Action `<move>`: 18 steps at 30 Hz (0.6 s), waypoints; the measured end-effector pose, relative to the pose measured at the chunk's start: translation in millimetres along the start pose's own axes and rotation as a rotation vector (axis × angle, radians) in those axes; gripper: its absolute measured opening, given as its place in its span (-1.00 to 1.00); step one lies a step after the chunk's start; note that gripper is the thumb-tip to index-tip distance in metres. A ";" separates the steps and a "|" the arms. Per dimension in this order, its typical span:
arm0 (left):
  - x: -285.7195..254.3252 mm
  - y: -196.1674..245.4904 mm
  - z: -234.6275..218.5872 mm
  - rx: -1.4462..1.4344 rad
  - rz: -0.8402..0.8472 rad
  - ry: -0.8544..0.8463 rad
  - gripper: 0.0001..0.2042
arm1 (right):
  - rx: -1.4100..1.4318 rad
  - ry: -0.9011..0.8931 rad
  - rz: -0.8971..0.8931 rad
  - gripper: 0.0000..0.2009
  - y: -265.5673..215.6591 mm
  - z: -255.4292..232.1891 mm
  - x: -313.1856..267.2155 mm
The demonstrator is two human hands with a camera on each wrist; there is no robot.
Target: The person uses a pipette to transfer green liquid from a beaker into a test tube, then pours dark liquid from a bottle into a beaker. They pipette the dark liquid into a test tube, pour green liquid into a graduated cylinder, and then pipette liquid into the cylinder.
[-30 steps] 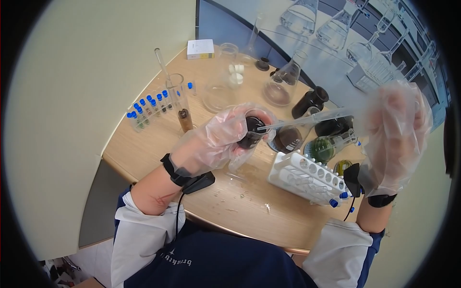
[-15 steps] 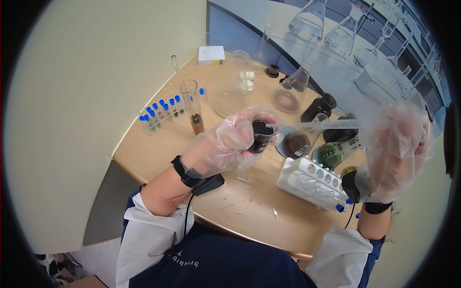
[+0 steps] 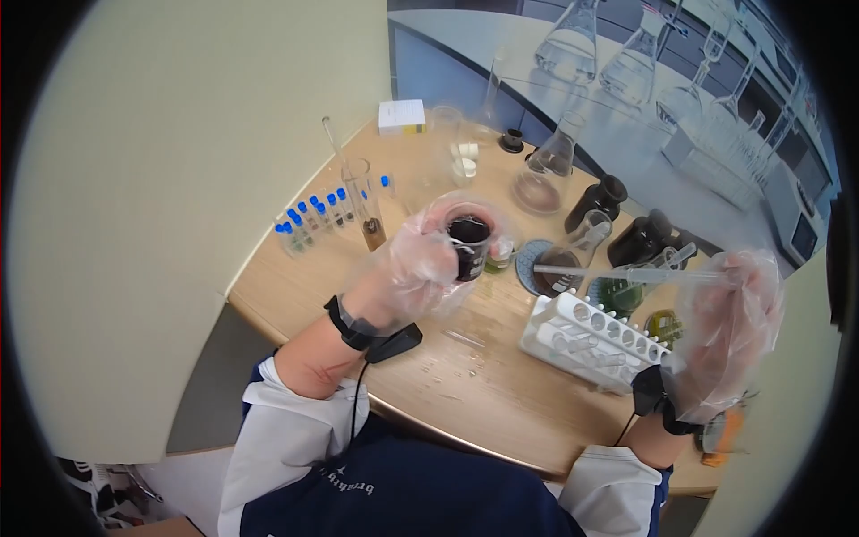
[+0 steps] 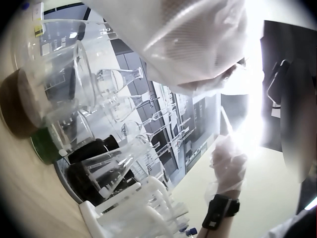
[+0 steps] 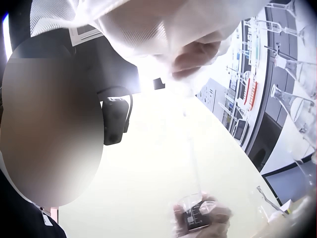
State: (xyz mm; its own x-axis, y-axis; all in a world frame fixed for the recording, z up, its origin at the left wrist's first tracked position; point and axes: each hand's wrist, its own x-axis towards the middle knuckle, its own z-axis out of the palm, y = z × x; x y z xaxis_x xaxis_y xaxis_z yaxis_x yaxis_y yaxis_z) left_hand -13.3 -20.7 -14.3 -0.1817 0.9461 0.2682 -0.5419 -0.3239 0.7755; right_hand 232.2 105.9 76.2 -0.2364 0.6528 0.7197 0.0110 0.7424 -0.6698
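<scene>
My left hand [image 3: 419, 261], in a clear plastic glove, grips a small glass beaker [image 3: 471, 255] of very dark liquid above the table. Graduation marks show on the beaker [image 5: 197, 219] in the right wrist view. At the right, my gloved right hand [image 3: 735, 327] holds a long translucent pipette [image 3: 617, 273] by its upper end. The pipette lies nearly level, its tip pointing left toward the beaker and a short way to the right of it. Behind the tip stands a conical flask [image 3: 562, 268] of dark brown liquid.
A white test tube rack [image 3: 586, 345] stands in front of the right-hand flasks. Dark bottles [image 3: 598, 204] and a nearly empty conical flask [image 3: 541, 183] are behind. Blue-capped vials [image 3: 313, 215] and a tall glass cylinder [image 3: 360, 192] stand at left. Droplets dot the tabletop [image 3: 474, 403].
The pipette tip has left the beaker's mouth and moved right. My right hand has come lower; my left hand still holds the beaker, now more upright. The head view has shifted slightly.
</scene>
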 end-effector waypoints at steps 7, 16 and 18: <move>-1.1 -14.6 -12.4 0.146 0.255 0.054 -0.45 | 0.278 0.020 0.391 -0.86 12.2 -29.6 -11.4; -36.0 -9.9 -16.7 0.176 0.373 0.097 -0.49 | 0.323 0.065 0.309 -0.84 44.9 -70.2 -27.4; -47.2 -2.7 -24.9 0.279 0.386 0.104 -0.45 | 0.315 0.066 0.299 -0.84 55.2 -75.5 -33.3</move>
State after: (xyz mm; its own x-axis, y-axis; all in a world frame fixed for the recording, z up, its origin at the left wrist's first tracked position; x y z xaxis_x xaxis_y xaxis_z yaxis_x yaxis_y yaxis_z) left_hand -23.6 -64.4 -43.3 -0.4149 0.7472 0.5192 -0.1803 -0.6268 0.7580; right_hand 314.1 136.5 29.1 -0.2056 0.8477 0.4890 -0.2300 0.4438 -0.8661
